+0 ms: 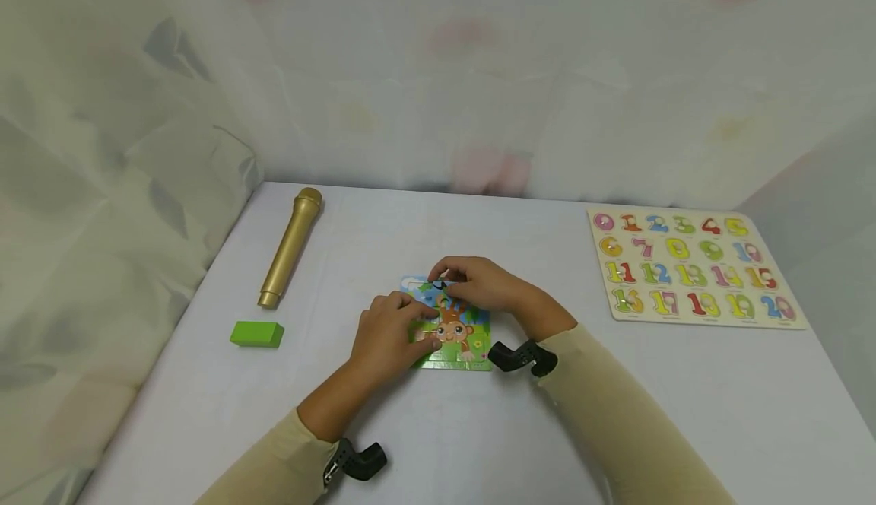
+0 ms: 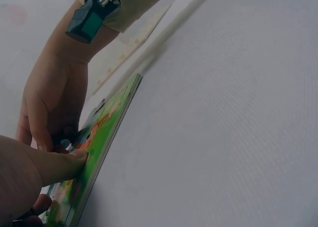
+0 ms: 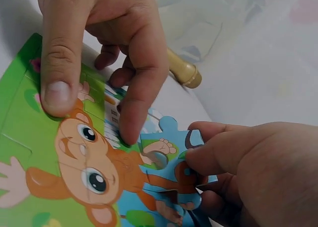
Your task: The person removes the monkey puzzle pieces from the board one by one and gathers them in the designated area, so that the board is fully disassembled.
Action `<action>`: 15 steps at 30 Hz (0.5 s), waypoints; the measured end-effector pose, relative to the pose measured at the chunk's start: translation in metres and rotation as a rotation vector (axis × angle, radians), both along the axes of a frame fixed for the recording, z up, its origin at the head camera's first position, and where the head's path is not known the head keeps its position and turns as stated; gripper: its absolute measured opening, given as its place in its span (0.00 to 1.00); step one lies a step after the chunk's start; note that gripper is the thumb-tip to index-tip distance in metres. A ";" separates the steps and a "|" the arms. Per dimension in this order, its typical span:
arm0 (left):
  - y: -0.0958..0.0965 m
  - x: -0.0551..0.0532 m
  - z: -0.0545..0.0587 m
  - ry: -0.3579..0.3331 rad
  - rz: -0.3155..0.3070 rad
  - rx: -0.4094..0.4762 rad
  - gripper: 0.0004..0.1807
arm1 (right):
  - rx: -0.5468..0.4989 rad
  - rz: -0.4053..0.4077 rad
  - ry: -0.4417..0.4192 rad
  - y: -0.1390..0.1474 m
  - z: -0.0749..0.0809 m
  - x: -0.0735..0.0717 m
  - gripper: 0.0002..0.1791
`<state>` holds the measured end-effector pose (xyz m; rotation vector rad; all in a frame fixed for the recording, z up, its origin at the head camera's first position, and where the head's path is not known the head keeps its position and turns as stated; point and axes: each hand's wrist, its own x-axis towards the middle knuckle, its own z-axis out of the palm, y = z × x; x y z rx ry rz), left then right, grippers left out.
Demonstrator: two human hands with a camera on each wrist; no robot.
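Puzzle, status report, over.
Right hand pinching piece at far edge. Left hand touching puzzle. Mic, block off left, not in the way.

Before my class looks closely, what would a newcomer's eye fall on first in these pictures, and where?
Probably the monkey puzzle, near the centre, with the left hand touching it and the right hand pinching a puzzle piece. Next, the colourful number board on the right; then the gold microphone on the left, beyond a green block.
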<state>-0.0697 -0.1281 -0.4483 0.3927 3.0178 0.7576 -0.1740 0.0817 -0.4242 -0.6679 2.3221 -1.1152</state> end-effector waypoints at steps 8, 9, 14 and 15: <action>0.001 0.000 0.002 -0.004 0.001 -0.014 0.23 | -0.015 0.020 -0.002 0.004 0.003 -0.003 0.14; 0.001 0.000 0.003 -0.002 0.002 -0.014 0.23 | -0.020 0.022 -0.011 0.004 0.004 -0.003 0.14; 0.001 0.001 0.002 -0.010 0.008 -0.009 0.23 | -0.003 0.034 -0.033 0.007 0.010 -0.003 0.13; 0.001 0.001 0.002 -0.010 0.009 -0.010 0.23 | 0.003 0.038 -0.031 0.009 0.012 -0.004 0.13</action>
